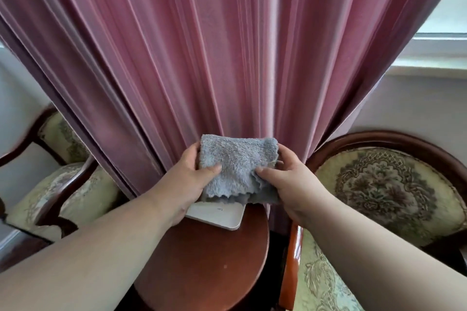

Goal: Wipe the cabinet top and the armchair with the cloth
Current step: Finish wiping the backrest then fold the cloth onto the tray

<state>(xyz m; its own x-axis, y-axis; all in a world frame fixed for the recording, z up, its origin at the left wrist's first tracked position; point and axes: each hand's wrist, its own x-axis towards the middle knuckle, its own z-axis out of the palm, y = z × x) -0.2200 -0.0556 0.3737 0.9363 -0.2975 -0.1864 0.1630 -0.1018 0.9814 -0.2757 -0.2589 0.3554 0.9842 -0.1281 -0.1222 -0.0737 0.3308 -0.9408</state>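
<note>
A fluffy grey cloth (236, 166) is held up in the air between both hands, folded over on itself. My left hand (187, 184) grips its left edge with the thumb on top. My right hand (293, 184) pinches its right edge. Below the hands lies the round dark-red wooden cabinet top (202, 260). To the right stands an armchair (384, 192) with floral cream upholstery and a dark wooden frame.
A white flat tray-like object (222, 217) lies at the far side of the cabinet top, partly under the cloth. A pink curtain (202, 58) hangs right behind. A second floral armchair (65, 184) is at the left. A window sill (429, 58) shows at upper right.
</note>
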